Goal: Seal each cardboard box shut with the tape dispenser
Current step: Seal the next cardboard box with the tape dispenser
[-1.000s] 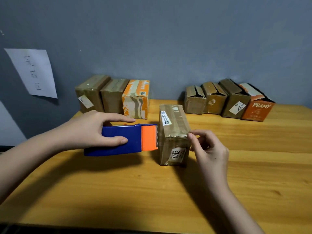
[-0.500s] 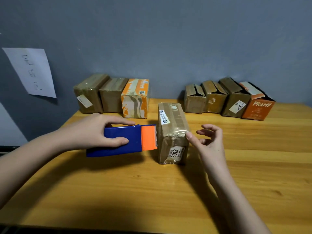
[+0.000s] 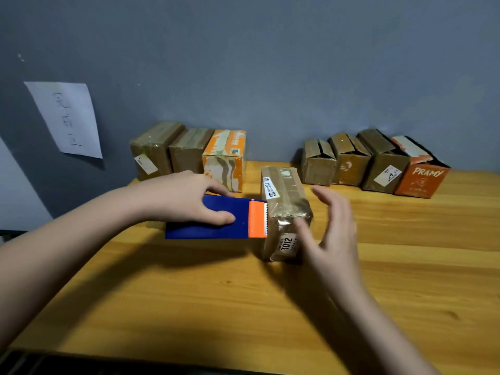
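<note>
A wooden table (image 3: 189,307) fills the lower half of the view, seen from above by the person working at it. Nearest, entering from five o'clock, the right hand (image 3: 332,239) is released, its fingers spread and fairly straight; its thumb tip touches the near top edge of a cardboard box (image 3: 284,201) at the centre, while the other fingers hover just right of the box, blurred. Entering from eight o'clock, the left hand (image 3: 189,198) grasps a blue tape dispenser (image 3: 213,221), fingers curled over its far edge and thumb pressed along its near face. The dispenser's orange head, with a toothed blade, points toward three o'clock and sits against the box's left side near the top edge. This centre box lies lengthwise away from the viewer, wrapped in glossy clear tape, with a label reading 3012 on its near end. Farther back, at eleven o'clock against the wall, three closed boxes (image 3: 189,152) stand side by side, the rightmost patterned orange and cream. At one o'clock four more boxes (image 3: 349,161) stand in a row with their top flaps loose; the rightmost is orange and printed PRAMY. Farthest, a grey wall (image 3: 270,63) carries a white paper sheet (image 3: 67,117) with handwriting at ten o'clock.
</note>
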